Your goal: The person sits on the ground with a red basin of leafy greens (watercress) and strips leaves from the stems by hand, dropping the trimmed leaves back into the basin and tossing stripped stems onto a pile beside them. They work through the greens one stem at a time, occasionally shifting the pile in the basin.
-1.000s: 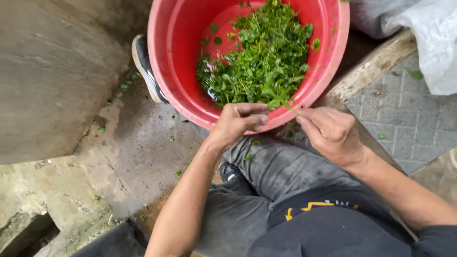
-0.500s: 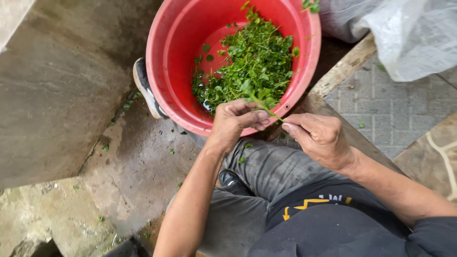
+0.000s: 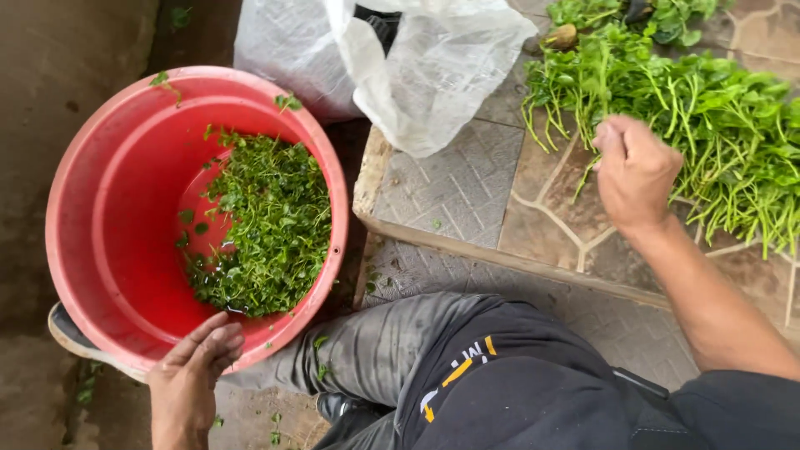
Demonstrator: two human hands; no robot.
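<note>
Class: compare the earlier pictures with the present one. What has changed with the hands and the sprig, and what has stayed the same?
The right hand left the bucket rim and went to the greens pile. The left hand dropped to the bucket rim, resting there. The sprig both hands held is gone from them. Picked leaves remain in the bucket.

Picked leaves (image 3: pixel 265 225) lie in the bucket (image 3: pixel 100 208) at left; stalks (image 3: pixel 708 117) lie on paving at right, a bag (image 3: pixel 417 58) between.

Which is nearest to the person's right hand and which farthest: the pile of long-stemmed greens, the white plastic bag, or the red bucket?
From the right hand, in the head view:
1. Pile of long-stemmed greens: on the paving, right at the fingers.
2. White plastic bag: up and to the left, on the paving's edge.
3. Red bucket: far left, by the left hand.
</note>
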